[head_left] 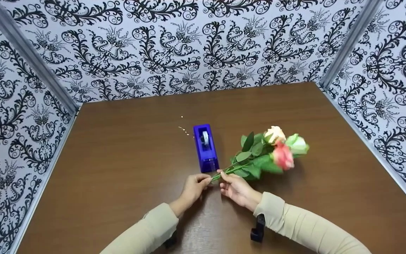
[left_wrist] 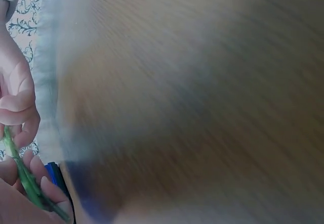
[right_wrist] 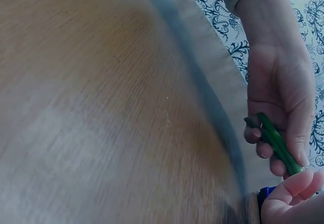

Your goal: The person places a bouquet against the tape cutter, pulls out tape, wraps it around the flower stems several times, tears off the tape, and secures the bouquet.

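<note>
A small bunch of roses lies slanted over the table, with a cream rose (head_left: 274, 134), a coral-pink rose (head_left: 283, 156) and a greenish-white rose (head_left: 297, 144) above green leaves (head_left: 256, 165). My left hand (head_left: 195, 187) pinches the lower ends of the green stems (right_wrist: 276, 145) between thumb and fingers. Just higher up, my right hand (head_left: 238, 190) grips the same stems with thumb and fingertips. Both hands sit close together, as the left wrist view also shows. Right behind them stands a blue tape dispenser (head_left: 205, 148) with a roll of tape in it.
The brown wooden table (head_left: 125, 158) is walled on three sides by black-and-white patterned panels (head_left: 174, 46). Small pale flecks (head_left: 183, 129) lie left of the dispenser. A black wrist mount (head_left: 258, 229) hangs below the right sleeve.
</note>
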